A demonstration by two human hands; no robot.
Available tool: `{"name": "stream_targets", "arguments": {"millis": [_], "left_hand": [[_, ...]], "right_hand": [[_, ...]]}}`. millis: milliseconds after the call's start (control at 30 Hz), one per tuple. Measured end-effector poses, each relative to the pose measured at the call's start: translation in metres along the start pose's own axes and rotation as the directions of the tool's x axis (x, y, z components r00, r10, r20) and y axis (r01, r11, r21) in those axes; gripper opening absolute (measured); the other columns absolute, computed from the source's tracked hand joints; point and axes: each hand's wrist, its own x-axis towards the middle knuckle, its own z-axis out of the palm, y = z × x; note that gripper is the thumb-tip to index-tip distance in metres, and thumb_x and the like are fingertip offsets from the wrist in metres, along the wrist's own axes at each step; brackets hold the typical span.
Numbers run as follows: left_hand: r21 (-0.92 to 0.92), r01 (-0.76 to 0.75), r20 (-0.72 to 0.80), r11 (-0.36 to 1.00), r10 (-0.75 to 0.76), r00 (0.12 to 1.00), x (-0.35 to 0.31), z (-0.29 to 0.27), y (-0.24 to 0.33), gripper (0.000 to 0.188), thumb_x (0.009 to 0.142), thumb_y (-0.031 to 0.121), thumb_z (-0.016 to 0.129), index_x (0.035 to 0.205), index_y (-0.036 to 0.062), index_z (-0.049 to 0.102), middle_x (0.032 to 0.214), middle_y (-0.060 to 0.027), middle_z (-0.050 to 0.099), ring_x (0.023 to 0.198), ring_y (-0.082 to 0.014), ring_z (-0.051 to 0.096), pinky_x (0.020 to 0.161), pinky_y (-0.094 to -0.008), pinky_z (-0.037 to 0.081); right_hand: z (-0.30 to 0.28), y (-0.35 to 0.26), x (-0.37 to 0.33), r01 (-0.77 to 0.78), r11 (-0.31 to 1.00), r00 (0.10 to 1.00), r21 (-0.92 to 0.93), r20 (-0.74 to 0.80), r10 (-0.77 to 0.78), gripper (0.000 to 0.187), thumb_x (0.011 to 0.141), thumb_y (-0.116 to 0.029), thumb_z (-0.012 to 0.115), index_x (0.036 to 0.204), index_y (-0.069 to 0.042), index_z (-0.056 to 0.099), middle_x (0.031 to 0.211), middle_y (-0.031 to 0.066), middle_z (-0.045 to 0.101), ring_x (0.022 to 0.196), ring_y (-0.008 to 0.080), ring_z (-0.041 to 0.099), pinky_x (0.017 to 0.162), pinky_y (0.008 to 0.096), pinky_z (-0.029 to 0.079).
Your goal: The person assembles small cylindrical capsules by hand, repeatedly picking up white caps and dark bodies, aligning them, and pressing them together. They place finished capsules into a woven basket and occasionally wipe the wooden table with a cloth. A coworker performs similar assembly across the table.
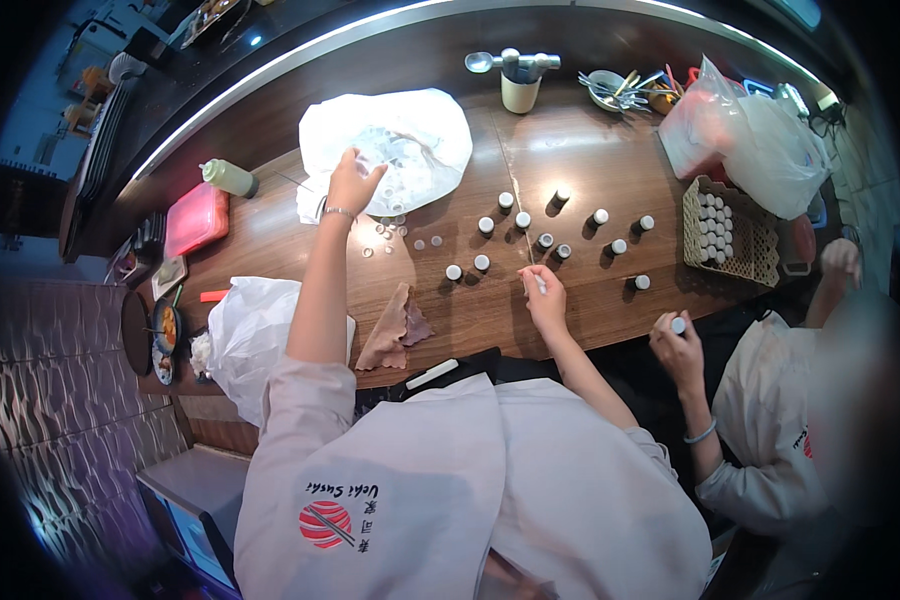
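My left hand reaches over a white plastic bag, its thumb and fingers apart. The bag lies spread with several small clear pieces inside. Below its mouth, more small round clear pieces are scattered on the table. My right hand is closed on a small white piece, mostly hidden by the fingers, so its kind is unclear. Around and beyond it stand several small dark bottles with white caps, such as the bottle. Two of them, including the bottle, show greyish centres on top.
A co-worker's hand at right holds a white-capped bottle. Nearby are a woven basket of white-topped bottles and filled plastic bags. A utensil cup stands at the back. Left are a squeeze bottle, red container and white bag.
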Motion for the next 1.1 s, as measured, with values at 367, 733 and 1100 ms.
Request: {"name": "stream_targets", "arguments": {"millis": [367,733,1100], "left_hand": [[-0.079,-0.189,-0.144,0.979,0.176,0.974,-0.035,0.025,0.055,0.064,0.083,0.025,0.078,0.138,0.0096,0.048,0.136,-0.0147,0.053,0.107,-0.0299,0.062,0.093,-0.0408,0.052],[-0.123,-0.361,-0.03,0.924,0.36,0.932,-0.186,0.072,0.03,0.055,0.077,0.021,0.084,0.125,0.0077,0.06,0.127,-0.0126,0.061,0.118,-0.0323,0.058,0.102,-0.0427,0.046],[-0.252,-0.523,-0.066,0.815,0.524,0.849,-0.159,0.084,0.08,0.033,0.081,0.016,0.078,0.11,0.008,0.067,0.108,-0.0091,0.068,0.105,-0.0295,0.062,0.093,-0.0404,0.049]], "right_hand": [[0.008,0.002,0.007,0.66,0.419,0.704,-0.624,0.32,-0.634,0.037,0.08,-0.013,0.076,0.114,-0.015,0.063,0.116,0.0054,0.06,0.107,0.0295,0.059,0.09,0.0417,0.048],[-0.002,-0.01,0.004,0.656,0.452,0.732,-0.604,0.364,-0.576,0.052,0.078,-0.015,0.079,0.126,-0.013,0.06,0.124,0.0087,0.058,0.115,0.0297,0.056,0.096,0.0423,0.046],[-0.002,-0.032,0.0,0.644,0.503,0.757,-0.577,0.388,-0.525,0.038,0.076,-0.007,0.076,0.112,-0.01,0.068,0.104,0.0074,0.063,0.106,0.0298,0.059,0.089,0.0417,0.049]]}}
